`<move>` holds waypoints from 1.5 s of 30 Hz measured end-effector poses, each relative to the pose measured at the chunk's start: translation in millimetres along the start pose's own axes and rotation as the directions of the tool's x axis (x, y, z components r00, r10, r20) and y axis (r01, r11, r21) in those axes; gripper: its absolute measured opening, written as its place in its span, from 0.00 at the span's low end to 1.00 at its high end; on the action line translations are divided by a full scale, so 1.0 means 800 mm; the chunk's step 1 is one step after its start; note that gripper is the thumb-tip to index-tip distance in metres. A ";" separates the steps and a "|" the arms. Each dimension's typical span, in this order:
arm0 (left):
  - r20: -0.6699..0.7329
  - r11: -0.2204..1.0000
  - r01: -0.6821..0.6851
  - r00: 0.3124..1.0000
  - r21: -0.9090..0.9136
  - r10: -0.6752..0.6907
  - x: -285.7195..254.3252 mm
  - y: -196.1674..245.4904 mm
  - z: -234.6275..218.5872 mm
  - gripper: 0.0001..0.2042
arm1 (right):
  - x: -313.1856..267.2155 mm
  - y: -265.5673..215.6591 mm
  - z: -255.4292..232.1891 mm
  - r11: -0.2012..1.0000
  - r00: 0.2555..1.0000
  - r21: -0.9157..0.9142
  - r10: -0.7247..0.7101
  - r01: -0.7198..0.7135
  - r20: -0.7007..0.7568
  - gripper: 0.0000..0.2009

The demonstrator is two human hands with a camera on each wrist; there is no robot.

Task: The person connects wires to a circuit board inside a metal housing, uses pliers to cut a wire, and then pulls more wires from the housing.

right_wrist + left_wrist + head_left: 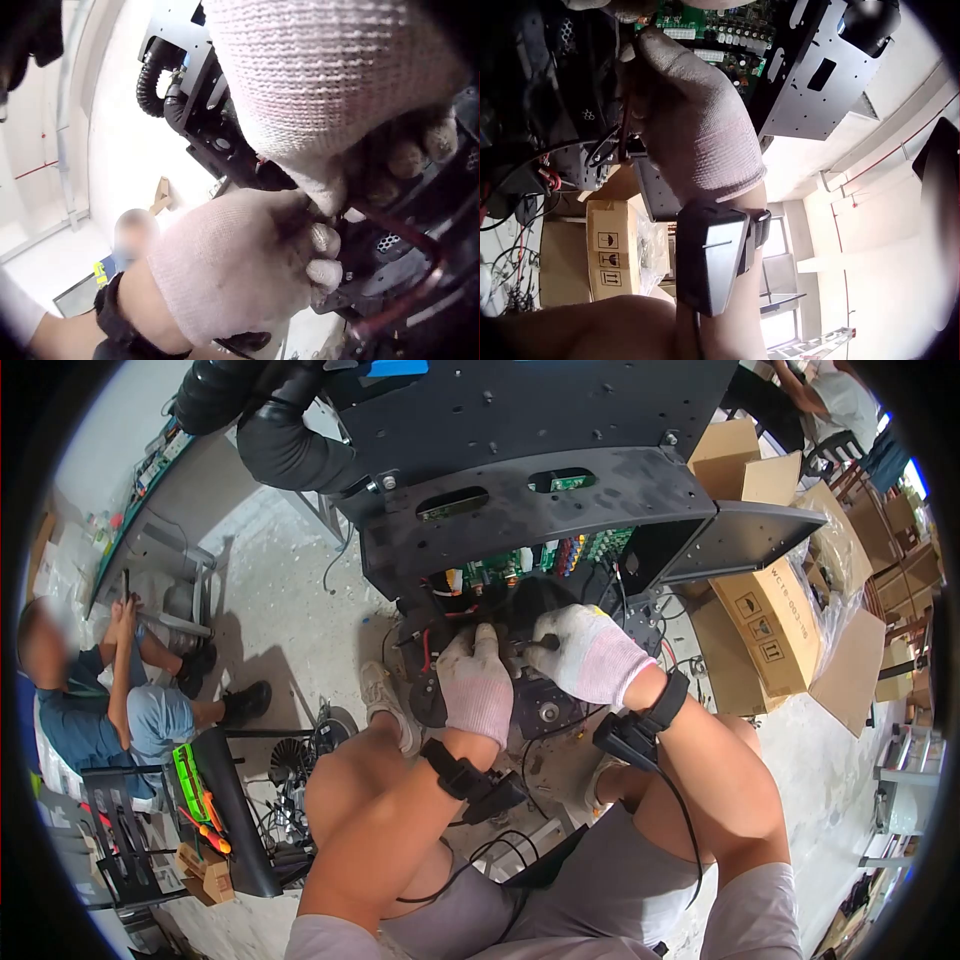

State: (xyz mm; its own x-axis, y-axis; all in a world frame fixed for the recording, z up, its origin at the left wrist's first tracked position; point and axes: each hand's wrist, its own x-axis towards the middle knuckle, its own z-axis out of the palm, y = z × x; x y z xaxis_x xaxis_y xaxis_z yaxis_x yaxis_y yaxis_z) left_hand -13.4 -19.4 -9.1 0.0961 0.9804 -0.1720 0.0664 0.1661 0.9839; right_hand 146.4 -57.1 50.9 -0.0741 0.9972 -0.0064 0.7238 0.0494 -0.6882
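Note:
Both hands wear whitish knit gloves and work close together at the front of an open black metal housing (560, 500). My right hand (585, 650) has its thumb and fingers bent around a dark red, bent rod-like piece (409, 234); part of it hangs below the fist in the left wrist view. My left hand (477, 685) is beside it, its fingers (324, 274) curled near the right fingertips. What lies between the left fingers is hidden, and I cannot tell if it grips anything. Green circuit boards (500, 568) with connectors show behind the hands.
A hinged black panel (745, 542) stands out at the right, by an open cardboard box (765, 630). Thick black corrugated hose (290, 455) hangs at upper left. A seated person (110, 680) is at left, near a green tool case (190, 785). Loose cables (490, 850) cross below.

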 end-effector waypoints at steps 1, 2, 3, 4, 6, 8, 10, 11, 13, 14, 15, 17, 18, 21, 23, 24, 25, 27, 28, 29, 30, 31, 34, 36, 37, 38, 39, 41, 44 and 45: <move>-0.002 0.991 0.098 0.995 -0.089 -0.099 -0.007 0.010 0.003 0.12 | 0.002 0.003 0.000 1.000 0.998 0.017 0.022 -0.021 -0.058 0.10; 0.005 0.965 0.195 0.980 -0.177 -0.197 -0.013 0.016 0.006 0.11 | 0.004 0.006 0.001 0.999 0.992 0.034 0.045 -0.041 -0.116 0.10; 0.008 0.965 0.195 0.980 -0.178 -0.197 -0.016 0.017 0.008 0.11 | 0.009 0.009 0.002 0.999 0.992 0.033 0.047 -0.043 -0.117 0.10; 0.048 0.925 0.275 0.961 -0.263 -0.272 -0.019 0.017 0.008 0.10 | 0.015 0.012 0.004 0.995 0.994 0.075 0.066 -0.060 -0.088 0.10; 0.096 0.872 0.352 0.935 -0.340 -0.341 -0.023 0.012 0.007 0.10 | 0.020 0.018 0.011 0.996 0.997 0.081 -0.018 0.024 -0.081 0.10; 0.161 0.793 0.454 0.890 -0.405 -0.427 -0.022 -0.001 0.003 0.09 | 0.025 0.018 0.020 0.993 0.998 0.117 0.002 0.006 -0.065 0.11; 0.095 0.774 0.492 0.862 -0.399 -0.498 -0.025 0.006 0.007 0.10 | 0.029 0.007 0.023 0.984 0.997 0.175 0.050 -0.040 -0.053 0.12; 0.027 0.751 0.527 0.825 -0.397 -0.564 -0.026 0.011 0.007 0.10 | 0.032 0.005 0.026 0.984 0.997 0.175 0.050 -0.040 -0.052 0.12; 0.008 0.767 0.509 0.835 -0.390 -0.550 -0.027 0.017 0.004 0.11 | 0.040 0.004 0.032 0.968 0.994 0.229 0.110 -0.104 -0.013 0.12; -0.008 0.783 0.491 0.845 -0.381 -0.534 -0.026 0.019 0.002 0.11 | 0.043 0.007 0.037 0.968 0.994 0.229 0.109 -0.103 -0.010 0.12; -0.010 0.783 0.491 0.845 -0.382 -0.534 -0.026 0.019 0.000 0.11 | 0.046 0.008 0.041 0.972 0.996 0.221 0.087 -0.077 -0.034 0.11; -0.043 0.812 0.508 0.840 -0.287 -0.540 -0.026 0.019 -0.004 0.13 | 0.050 0.009 0.044 0.976 0.996 0.213 0.063 -0.050 -0.056 0.11; -0.045 0.812 0.507 0.840 -0.289 -0.541 -0.027 0.014 -0.005 0.13 | 0.051 0.004 0.042 0.960 0.989 0.244 0.144 -0.135 -0.018 0.12; -0.089 0.911 0.344 0.924 -0.227 -0.371 -0.037 -0.002 -0.011 0.14 | 0.057 0.005 0.048 0.935 0.978 0.294 0.206 -0.200 0.010 0.13; 0.133 0.923 0.344 0.937 -0.175 -0.324 -0.047 -0.003 -0.018 0.16 | 0.062 0.010 0.053 0.932 0.981 0.314 0.192 -0.181 -0.004 0.13; 0.162 0.936 0.304 0.947 -0.177 -0.277 -0.049 -0.005 -0.016 0.18 | 0.064 0.011 0.056 0.920 0.980 0.344 0.201 -0.187 -0.007 0.12; 0.160 0.936 0.305 0.947 -0.179 -0.278 -0.052 -0.004 -0.015 0.18 | 0.065 0.011 0.058 0.908 0.978 0.373 0.209 -0.190 -0.010 0.12; 0.171 0.930 0.307 0.946 -0.203 -0.275 -0.056 0.000 -0.014 0.17 | 0.066 0.009 0.060 0.875 0.972 0.434 0.234 -0.216 0.013 0.12; 0.169 0.929 0.307 0.946 -0.206 -0.275 -0.055 -0.001 -0.016 0.17 | 0.066 0.008 0.062 0.836 0.966 0.493 0.258 -0.241 0.034 0.12; 0.163 0.947 0.285 0.952 -0.151 -0.260 -0.053 -0.002 -0.017 0.16 | 0.065 0.006 0.063 0.838 0.966 0.490 0.256 -0.241 0.036 0.12; 0.159 0.960 0.262 0.956 -0.097 -0.245 -0.051 0.000 -0.017 0.15 | 0.065 0.005 0.065 0.811 0.961 0.528 0.275 -0.251 0.034 0.12; 0.158 0.960 0.262 0.956 -0.099 -0.245 -0.050 0.004 -0.017 0.15 | 0.065 0.004 0.066 0.783 0.955 0.565 0.295 -0.261 0.032 0.12; 0.200 0.848 0.476 0.877 -0.233 -0.437 -0.049 0.011 -0.018 0.14 | 0.067 0.005 0.069 0.830 0.960 0.505 0.281 -0.239 -0.007 0.12; 0.311 0.738 0.552 0.832 -0.387 -0.459 -0.047 0.005 -0.019 0.12 | 0.067 0.002 0.066 0.833 0.958 0.493 0.287 -0.250 0.000 0.11; 0.311 0.739 0.552 0.832 -0.387 -0.459 -0.048 0.004 -0.019 0.12 | 0.067 0.000 0.065 0.837 0.956 0.481 0.294 -0.262 0.008 0.10; 0.342 0.714 0.557 0.828 -0.424 -0.444 -0.048 0.004 -0.018 0.11 | 0.068 0.001 0.065 0.837 0.956 0.481 0.294 -0.262 0.008 0.10; 0.372 0.687 0.563 0.825 -0.460 -0.426 -0.048 0.003 -0.017 0.11 | 0.069 0.003 0.067 0.824 0.952 0.496 0.305 -0.273 0.017 0.10; 0.426 0.622 0.593 0.804 -0.512 -0.415 -0.046 -0.004 -0.018 0.11 | 0.069 0.004 0.066 0.811 0.948 0.511 0.317 -0.284 0.025 0.10; 0.456 0.568 0.620 0.784 -0.541 -0.422 -0.044 -0.003 -0.017 0.10 | 0.068 0.001 0.060 0.811 0.953 0.513 0.297 -0.282 0.053 0.10; 0.433 0.584 0.620 0.784 -0.524 -0.445 -0.044 -0.002 -0.016 0.10 | 0.068 0.001 0.059 0.803 0.950 0.517 0.307 -0.295 0.065 0.11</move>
State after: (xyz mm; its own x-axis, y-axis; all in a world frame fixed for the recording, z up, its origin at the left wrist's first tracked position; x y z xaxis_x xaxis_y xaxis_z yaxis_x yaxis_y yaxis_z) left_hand -29.9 -53.0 -4.2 0.4760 0.6490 -0.5935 -0.4219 0.7607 0.4933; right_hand 110.4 -5.6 16.1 0.1069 0.9584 -0.2646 0.2483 -0.2835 -0.9263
